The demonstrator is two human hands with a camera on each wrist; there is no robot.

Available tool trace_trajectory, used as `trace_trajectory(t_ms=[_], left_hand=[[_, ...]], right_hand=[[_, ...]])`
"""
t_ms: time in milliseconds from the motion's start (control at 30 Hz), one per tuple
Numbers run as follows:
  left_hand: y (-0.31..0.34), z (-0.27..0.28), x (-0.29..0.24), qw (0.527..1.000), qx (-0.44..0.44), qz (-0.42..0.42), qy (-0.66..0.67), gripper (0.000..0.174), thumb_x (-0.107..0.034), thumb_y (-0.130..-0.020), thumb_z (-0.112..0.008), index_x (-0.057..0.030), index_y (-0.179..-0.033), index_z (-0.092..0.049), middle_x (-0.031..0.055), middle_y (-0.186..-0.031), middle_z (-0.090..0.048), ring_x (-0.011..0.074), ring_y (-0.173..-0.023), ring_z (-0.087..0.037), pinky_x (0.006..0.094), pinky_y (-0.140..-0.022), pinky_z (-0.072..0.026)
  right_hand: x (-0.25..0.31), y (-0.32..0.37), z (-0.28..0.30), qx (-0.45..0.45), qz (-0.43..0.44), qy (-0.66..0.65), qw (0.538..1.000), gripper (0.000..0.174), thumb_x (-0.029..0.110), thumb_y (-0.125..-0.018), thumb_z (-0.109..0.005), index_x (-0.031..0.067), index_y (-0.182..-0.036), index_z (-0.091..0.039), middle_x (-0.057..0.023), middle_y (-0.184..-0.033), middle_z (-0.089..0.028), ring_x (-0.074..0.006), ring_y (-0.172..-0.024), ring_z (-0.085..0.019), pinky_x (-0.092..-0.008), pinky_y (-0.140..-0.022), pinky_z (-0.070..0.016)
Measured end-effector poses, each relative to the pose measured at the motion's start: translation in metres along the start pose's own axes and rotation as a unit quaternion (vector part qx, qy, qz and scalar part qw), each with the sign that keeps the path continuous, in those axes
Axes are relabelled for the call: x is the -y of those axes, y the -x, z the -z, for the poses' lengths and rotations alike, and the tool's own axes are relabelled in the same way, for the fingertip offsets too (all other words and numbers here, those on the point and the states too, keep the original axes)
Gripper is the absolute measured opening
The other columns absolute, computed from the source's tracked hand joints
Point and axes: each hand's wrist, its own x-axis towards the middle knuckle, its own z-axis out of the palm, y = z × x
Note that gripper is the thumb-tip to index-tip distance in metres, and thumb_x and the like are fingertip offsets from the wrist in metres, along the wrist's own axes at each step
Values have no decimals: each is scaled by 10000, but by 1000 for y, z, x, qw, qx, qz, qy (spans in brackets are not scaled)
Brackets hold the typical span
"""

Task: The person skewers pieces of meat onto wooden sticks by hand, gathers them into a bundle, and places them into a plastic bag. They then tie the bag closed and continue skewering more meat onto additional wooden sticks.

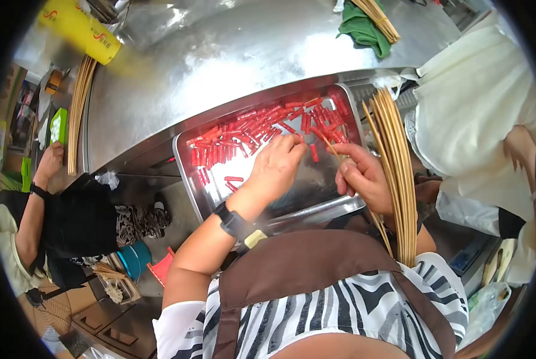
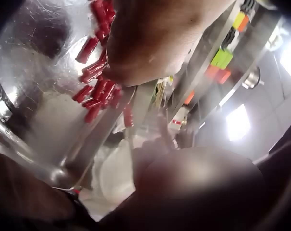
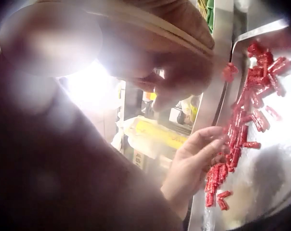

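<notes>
Pieces [image 1: 220,149], short, red and cylindrical, lie scattered beneath the relaxed left hand [image 1: 274,169]; right hand [image 1: 364,178] grips skewers [image 1: 397,161].

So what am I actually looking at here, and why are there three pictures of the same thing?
There is no machine here: a person wearing three small cameras works with bare hands. The big picture comes from a camera on the head, looking down. The two blurrier ones come from cameras on the left and right wrists. On a steel counter lies a metal tray scattered with short red pieces, probably sausage. The left hand, with a black wristband, reaches into them; whether it pinches one is not clear. The right hand grips a bundle of wooden skewers.
</notes>
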Motion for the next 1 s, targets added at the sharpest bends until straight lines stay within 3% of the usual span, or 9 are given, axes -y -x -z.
trace_trajectory(t_ms=[333, 467, 567, 600, 633, 667, 700, 800, 1000], left_hand=[[-18, -29, -5, 983, 22, 145, -106, 200, -172, -678, -695, -52, -799, -591, 108, -777, -534, 284, -756, -562, 372, -639, -473], [-21, -33, 3, 985, 12, 138, -108, 196, -146, -666, -687, -40, -800, -591, 107, -737, -539, 297, -740, -572, 378, -609, -475], [-22, -22, 10, 986, -5, 148, -83, 156, -127, -738, -653, -37, -846, -586, 83, -739, -577, 235, -708, -587, 339, -570, -477], [-20, -21, 14, 955, -9, 256, 147, 143, -127, -787, -618, -40, -892, -577, 68, -758, -591, 195, -705, -585, 314, -569, -475], [-16, -18, 18, 862, -13, 350, 368, 135, -128, -836, -582, -42, -938, -567, 53, -778, -604, 156, -701, -583, 289, -567, -472], [-18, -3, 14, 788, -15, 372, 490, 255, -152, -849, -596, -31, -1065, -532, 73, -860, -616, 122, -714, -592, 256, -634, -475], [-20, 6, 9, 789, -17, 371, 489, 255, -152, -849, -596, -31, -1065, -532, 73, -860, -616, 122, -714, -592, 256, -634, -475], [-21, 18, 3, 605, -85, 359, 706, 298, -139, -868, -565, -47, -1145, -506, 87, -916, -613, 127, -720, -597, 226, -620, -488], [-18, 19, -3, 556, -99, 346, 750, 274, -132, -879, -550, -54, -1138, -507, 99, -956, -613, 164, -829, -623, 260, -694, -525]], right_hand=[[-2, -5, 1, 13, -7, 7, 1000, 251, 130, -921, -383, 1, -1117, -472, 7, -613, -486, -38, -524, -415, -186, -486, -314], [-6, -9, 0, 21, -11, 1, 1000, 241, 130, -919, -396, -6, -1095, -488, 9, -609, -481, -39, -525, -418, -187, -483, -313], [-2, -9, 1, 34, -21, 1, 999, 243, 129, -918, -402, -13, -1093, -492, 6, -619, -485, -38, -520, -418, -188, -485, -316], [-3, -10, 2, 49, -22, -1, 999, 244, 133, -932, -396, -10, -1117, -467, 11, -626, -450, -44, -539, -431, -196, -499, -337], [-4, -10, 2, 49, -20, -2, 999, 244, 133, -932, -396, -10, -1117, -467, 11, -626, -450, -44, -539, -431, -196, -499, -337], [-4, -11, 1, 52, -18, -21, 998, 252, 139, -933, -408, -13, -1126, -466, 14, -623, -444, -44, -525, -424, -195, -481, -326], [-4, -12, 0, 56, -17, -39, 998, 262, 145, -933, -420, -17, -1135, -465, 17, -621, -439, -45, -511, -417, -193, -463, -315], [-6, -12, -8, 60, -11, -73, 995, 303, 133, -929, -440, -9, -1197, -452, 38, -598, -408, -35, -474, -372, -189, -430, -286], [-1, -8, -11, 64, 6, -66, 996, 347, 101, -927, -432, 8, -1262, -427, 59, -584, -376, -19, -457, -317, -186, -419, -257]])
